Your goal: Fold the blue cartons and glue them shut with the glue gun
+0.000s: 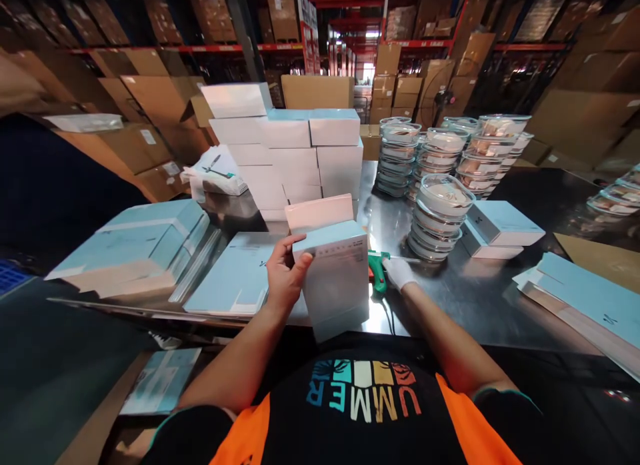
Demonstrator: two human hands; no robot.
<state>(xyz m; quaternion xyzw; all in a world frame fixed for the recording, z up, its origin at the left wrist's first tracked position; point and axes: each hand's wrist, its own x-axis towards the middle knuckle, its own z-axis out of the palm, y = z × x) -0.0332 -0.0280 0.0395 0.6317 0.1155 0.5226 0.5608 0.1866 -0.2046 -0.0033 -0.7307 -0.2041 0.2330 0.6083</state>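
Observation:
My left hand (284, 273) grips the left edge of a pale blue and white box (334, 278), held upright over the near edge of the steel table (465, 298) with its top flap raised. My right hand (399, 273), in a white glove, reaches past the box and rests on a green glue gun (377, 270) lying on the table. The box hides part of the gun and part of my right hand.
A pile of white boxes (293, 152) stands behind. Stacks of clear lidded containers (440, 215) fill the middle and right. Flat blue box blanks lie at left (137, 242), centre (239, 278) and right (590, 298). Two closed boxes (500, 228) lie nearby. Warehouse cartons surround.

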